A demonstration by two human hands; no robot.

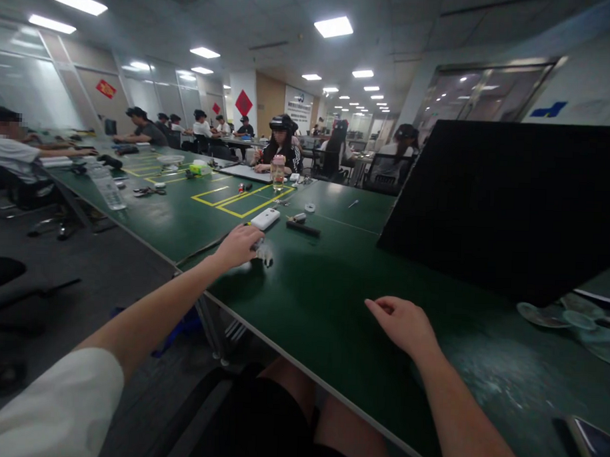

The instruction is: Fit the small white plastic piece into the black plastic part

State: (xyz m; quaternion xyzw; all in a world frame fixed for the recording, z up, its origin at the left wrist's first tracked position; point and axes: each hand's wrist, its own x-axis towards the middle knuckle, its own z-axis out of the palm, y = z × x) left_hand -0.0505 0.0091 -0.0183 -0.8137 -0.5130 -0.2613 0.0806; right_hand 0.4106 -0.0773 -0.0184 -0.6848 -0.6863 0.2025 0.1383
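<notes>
My left hand (238, 245) reaches over the green table with its fingers closed on a small translucent whitish object (265, 254); its exact kind is too blurred to make out. Just beyond that hand lies a white rounded device (265, 218), perhaps a power bank or phone. My right hand (402, 324) rests low over the table nearer to me, fingers curled together, with nothing visible in them. To the right of the white device are a dark bar-shaped thing (303, 228) and a small roll of tape (310, 207).
A large black panel (506, 209) stands at the right, beside translucent fan blades (576, 319) and a phone (595, 442). Farther off stand a drink bottle (278, 174) and a clear water bottle (106, 187). A co-worker (280, 147) sits opposite; yellow tape (243, 215) marks the table.
</notes>
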